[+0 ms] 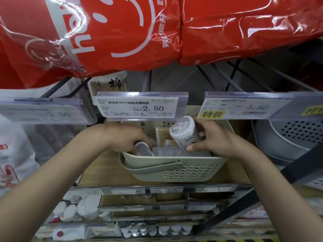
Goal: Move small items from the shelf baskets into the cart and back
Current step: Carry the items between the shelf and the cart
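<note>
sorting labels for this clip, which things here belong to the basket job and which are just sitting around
In the job: beige basket; cotton swab jar gripped by right hand; small tub held by left hand.

Lying about: red bags; price tags; grey basket.

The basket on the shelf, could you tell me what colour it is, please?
The basket is pale beige, seen in the head view.
</note>
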`<state>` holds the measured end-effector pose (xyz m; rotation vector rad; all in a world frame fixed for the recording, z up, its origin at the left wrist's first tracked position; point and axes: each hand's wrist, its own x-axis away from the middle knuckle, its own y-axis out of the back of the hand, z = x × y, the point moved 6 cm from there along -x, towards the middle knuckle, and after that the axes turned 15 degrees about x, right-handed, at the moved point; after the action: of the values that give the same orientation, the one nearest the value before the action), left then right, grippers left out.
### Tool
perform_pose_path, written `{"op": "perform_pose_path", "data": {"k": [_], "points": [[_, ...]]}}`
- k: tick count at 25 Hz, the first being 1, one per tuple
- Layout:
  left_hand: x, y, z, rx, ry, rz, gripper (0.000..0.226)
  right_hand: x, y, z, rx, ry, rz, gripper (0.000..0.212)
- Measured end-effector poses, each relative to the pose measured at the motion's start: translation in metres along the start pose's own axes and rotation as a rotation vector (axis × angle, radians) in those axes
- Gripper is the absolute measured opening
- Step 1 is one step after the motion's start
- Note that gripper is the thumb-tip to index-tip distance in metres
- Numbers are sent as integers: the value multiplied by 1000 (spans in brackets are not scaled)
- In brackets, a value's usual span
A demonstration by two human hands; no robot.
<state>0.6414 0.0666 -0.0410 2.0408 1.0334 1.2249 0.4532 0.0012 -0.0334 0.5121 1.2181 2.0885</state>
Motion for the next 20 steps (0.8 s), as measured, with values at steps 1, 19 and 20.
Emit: {"op": "perform_pose_path", "data": {"k": [1, 19, 20], "points": [[1, 0, 0, 19, -5, -12, 42, 0, 0, 0, -7, -2, -13, 69], [-4, 3, 0, 191, -102, 41, 41, 3, 6, -1, 44, -52, -120, 66], [-2, 5, 1, 210, -115, 7, 41, 4, 6, 0, 42, -47, -130, 63]]}}
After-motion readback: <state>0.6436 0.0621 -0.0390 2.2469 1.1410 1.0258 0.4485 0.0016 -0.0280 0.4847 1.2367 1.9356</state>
